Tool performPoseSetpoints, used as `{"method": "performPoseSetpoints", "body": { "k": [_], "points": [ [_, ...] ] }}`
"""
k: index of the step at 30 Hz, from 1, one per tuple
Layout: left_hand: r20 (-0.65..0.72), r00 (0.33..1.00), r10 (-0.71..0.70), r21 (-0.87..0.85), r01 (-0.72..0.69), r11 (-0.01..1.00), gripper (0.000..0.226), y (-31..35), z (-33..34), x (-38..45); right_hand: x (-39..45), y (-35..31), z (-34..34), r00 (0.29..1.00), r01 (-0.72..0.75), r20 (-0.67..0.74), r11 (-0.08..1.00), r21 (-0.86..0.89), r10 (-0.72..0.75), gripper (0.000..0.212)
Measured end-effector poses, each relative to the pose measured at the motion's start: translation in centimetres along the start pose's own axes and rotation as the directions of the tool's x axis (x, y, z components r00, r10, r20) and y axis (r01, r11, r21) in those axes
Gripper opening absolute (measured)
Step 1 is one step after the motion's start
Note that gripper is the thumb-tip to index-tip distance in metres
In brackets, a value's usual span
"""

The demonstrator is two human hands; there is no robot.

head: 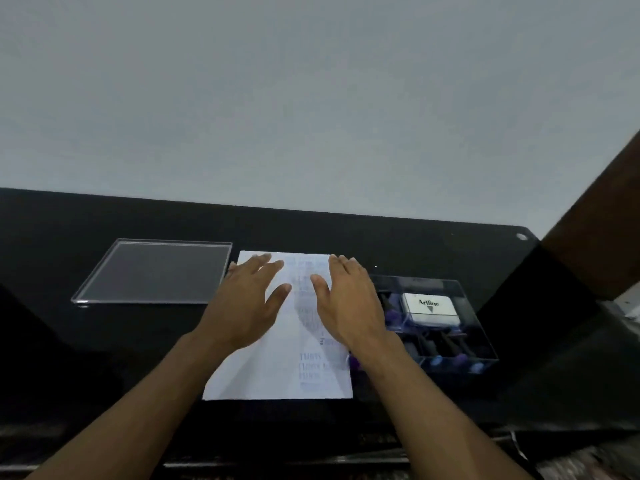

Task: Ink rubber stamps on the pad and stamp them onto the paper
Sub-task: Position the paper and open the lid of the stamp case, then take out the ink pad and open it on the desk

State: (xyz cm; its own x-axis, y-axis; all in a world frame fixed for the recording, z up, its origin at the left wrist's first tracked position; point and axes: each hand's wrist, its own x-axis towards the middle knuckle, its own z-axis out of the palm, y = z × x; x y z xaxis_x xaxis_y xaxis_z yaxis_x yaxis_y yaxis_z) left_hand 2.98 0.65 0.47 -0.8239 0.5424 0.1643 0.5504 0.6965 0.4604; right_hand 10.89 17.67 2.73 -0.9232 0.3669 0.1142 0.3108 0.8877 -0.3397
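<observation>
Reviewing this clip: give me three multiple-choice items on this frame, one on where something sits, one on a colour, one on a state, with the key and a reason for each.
1. Where is the clear tray holding the ink pad?
A. Left of the paper
B. Right of the paper
C. On the paper

2. What colour is the tabletop?
A. White
B. Black
C. Green

3. How are the hands?
A. Both flat over the paper
B. Each gripping a stamp
C. One lifting the ink pad

Key:
1 B: the clear tray with the ink pad sits right of the paper.
2 B: the tabletop is black.
3 A: the left hand and right hand lie spread, holding nothing.
</observation>
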Motion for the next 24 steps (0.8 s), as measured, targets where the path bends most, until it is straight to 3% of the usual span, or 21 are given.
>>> {"method": "performPoseSetpoints", "body": {
  "k": [6,15,24],
  "points": [
    [0.027,0.987,0.160,0.002,-0.160,0.987,0.072,6.3,2.8,1.3,-2.1,6.4,-2.6,0.992,-0.109,-0.074,0.993,-0.048,0.105,0.061],
    [0.023,0.940,0.341,-0.078,-0.339,0.938,0.047,13.1,7.2,2.8,-4.8,14.2,-5.2,0.946,-0.264,-0.222,0.958,-0.114,0.234,0.051],
    [0.115,0.893,0.436,-0.113,-0.424,0.899,0.040,15.7,10.5,5.3,-4.9,17.7,-5.6,0.949,-0.311,-0.105,0.941,-0.136,0.298,0.052]
  ]
}}
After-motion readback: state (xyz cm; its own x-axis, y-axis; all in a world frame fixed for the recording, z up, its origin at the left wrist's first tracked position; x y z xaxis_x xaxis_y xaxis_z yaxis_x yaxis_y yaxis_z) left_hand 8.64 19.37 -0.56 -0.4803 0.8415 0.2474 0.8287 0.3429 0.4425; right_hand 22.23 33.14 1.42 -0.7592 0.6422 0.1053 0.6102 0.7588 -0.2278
